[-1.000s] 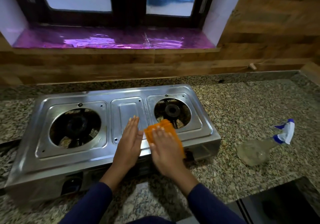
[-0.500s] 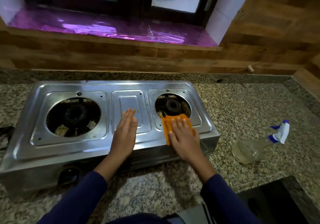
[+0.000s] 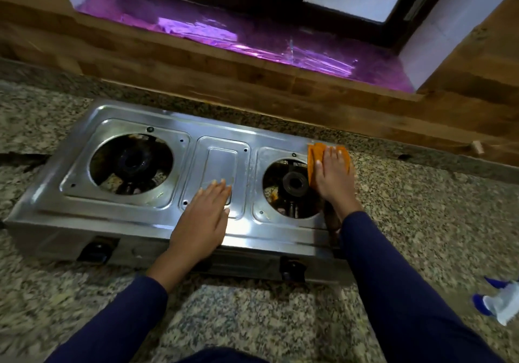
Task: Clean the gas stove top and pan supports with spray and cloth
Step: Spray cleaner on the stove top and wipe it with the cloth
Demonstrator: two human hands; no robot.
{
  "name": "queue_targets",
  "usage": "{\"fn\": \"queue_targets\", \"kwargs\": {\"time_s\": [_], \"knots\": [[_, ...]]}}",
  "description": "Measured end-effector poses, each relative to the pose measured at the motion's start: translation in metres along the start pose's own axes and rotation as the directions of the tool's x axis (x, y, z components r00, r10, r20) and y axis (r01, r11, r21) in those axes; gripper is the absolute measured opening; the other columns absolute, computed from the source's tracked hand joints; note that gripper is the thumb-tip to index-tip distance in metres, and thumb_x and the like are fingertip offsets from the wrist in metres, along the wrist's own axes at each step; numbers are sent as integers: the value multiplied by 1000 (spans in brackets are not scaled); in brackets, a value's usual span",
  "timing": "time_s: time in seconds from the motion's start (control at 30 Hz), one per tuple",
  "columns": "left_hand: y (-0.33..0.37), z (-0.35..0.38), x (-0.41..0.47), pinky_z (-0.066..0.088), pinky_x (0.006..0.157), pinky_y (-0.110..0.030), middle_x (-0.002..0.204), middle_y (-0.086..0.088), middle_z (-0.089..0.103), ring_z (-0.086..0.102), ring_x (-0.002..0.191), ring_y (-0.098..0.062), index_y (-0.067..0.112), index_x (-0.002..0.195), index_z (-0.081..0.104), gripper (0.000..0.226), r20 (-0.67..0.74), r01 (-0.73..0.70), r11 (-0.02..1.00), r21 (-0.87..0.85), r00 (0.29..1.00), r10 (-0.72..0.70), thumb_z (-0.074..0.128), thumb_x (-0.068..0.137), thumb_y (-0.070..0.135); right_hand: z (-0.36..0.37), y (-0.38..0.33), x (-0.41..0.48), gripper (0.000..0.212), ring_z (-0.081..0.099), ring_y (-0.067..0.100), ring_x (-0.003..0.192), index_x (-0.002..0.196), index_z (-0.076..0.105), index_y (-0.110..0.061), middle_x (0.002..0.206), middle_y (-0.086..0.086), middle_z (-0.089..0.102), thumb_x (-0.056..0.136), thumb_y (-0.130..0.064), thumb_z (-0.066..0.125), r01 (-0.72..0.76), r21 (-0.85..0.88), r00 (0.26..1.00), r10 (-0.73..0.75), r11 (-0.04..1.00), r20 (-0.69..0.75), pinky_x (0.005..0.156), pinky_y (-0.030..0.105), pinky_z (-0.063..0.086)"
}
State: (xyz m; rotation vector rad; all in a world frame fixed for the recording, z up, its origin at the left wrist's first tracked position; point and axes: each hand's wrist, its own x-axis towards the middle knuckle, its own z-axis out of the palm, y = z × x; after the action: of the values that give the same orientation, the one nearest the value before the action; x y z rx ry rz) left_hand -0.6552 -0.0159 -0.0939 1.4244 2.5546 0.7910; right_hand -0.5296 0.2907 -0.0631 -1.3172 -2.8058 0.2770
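A steel two-burner gas stove point(image 3: 252, 135) sits on a speckled granite bench point(image 3: 421, 222), below a wooden wall strip and a window sill lined with shiny purple film point(image 3: 252, 40). Its pan supports are off, and they are not seen anywhere on the bench. At the left end of the stove, the left burner opening point(image 3: 130, 163) is a wide round hole with a dark burner and brownish grime down inside it. Next comes the flat middle panel point(image 3: 219, 160), and on the near part of it lies the left hand point(image 3: 203, 216), palm down with the fingers spread flat, grasping nothing and simply pressed on the metal. To the right, the right burner opening point(image 3: 292, 188) shows a dark ring burner and more dirt below. At the far right corner of the stove top, the right hand point(image 3: 332, 179) presses flat on an orange cloth point(image 3: 314, 163), fingers stretched over it rather than curled round it; the cloth lies between the burner hole and the stove's back right edge. Both arms wear dark blue sleeves. At the frame's right edge, the blue and white trigger head of a spray bottle point(image 3: 502, 303) lies on the bench, well apart from the stove and both hands, blurred.
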Motion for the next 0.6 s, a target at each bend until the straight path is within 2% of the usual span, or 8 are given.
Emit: {"fn": "queue_targets", "kwargs": {"time_s": [0.13,0.23,0.33,0.47,0.6], "knots": [[3,-2,-1,16,121,-34,155,-7,36,29,145,-18,12,149,38,58,-5,9,999,34,1000,-9,25,98,37,-3,-7,48,61,1,20,152,157,10,-14,165,5,5,105,-46,16,52,51,998,-53,997,23,122,50,2],[6,-2,-2,22,120,-37,154,-5,39,31,145,-17,13,148,40,55,-29,33,999,26,999,-33,31,98,32,0,-34,70,60,1,21,152,156,15,-14,165,6,7,105,-44,18,94,83,992,-101,992,81,122,50,1],[7,-3,-5,28,118,-42,154,-4,39,28,146,-16,13,148,40,53,-89,67,998,16,994,-65,35,98,30,14,-84,63,60,2,19,152,156,15,-16,165,4,8,104,-44,20,222,85,970,-229,971,77,120,48,0],[13,-5,-5,27,118,-45,157,-3,34,22,148,-14,12,150,36,54,-160,90,996,4,983,-88,33,100,33,29,-133,27,64,-4,19,152,157,5,-15,166,4,-1,103,-46,20,419,42,901,-421,907,103,120,47,-3],[18,-11,-5,25,118,-44,158,-2,29,20,149,-14,11,151,33,57,-219,65,995,-76,972,-80,27,102,41,32,-148,-27,63,-7,17,152,157,4,-16,166,3,-3,104,-45,21,595,70,785,-598,801,165,119,46,-7]]}}
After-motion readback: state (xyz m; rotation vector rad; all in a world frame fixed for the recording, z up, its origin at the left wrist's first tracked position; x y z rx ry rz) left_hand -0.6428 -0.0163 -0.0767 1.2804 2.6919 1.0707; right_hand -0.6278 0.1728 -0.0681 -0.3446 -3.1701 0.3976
